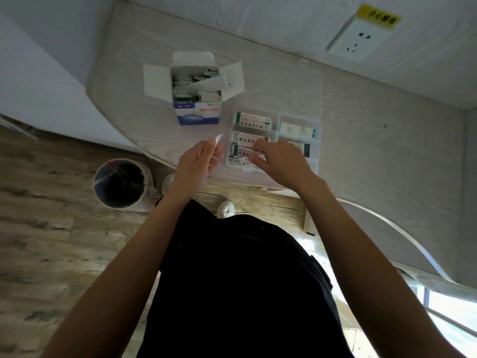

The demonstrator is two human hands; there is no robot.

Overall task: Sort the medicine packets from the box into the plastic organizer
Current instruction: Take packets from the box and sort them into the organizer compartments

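An open blue-and-white cardboard box stands on the table, filled with several small white packets. To its right lies a clear plastic organizer holding white-and-green medicine packets in its compartments. My left hand is closed around thin white packets just left of the organizer. My right hand is over the organizer's near left compartment, fingers pinching a small packet there. The compartment under that hand is partly hidden.
The pale wood-grain table has a curved near edge. On the floor to the left stands a round bin with a bag liner. A wall socket with a yellow label is at the back right. My shoe shows below the table edge.
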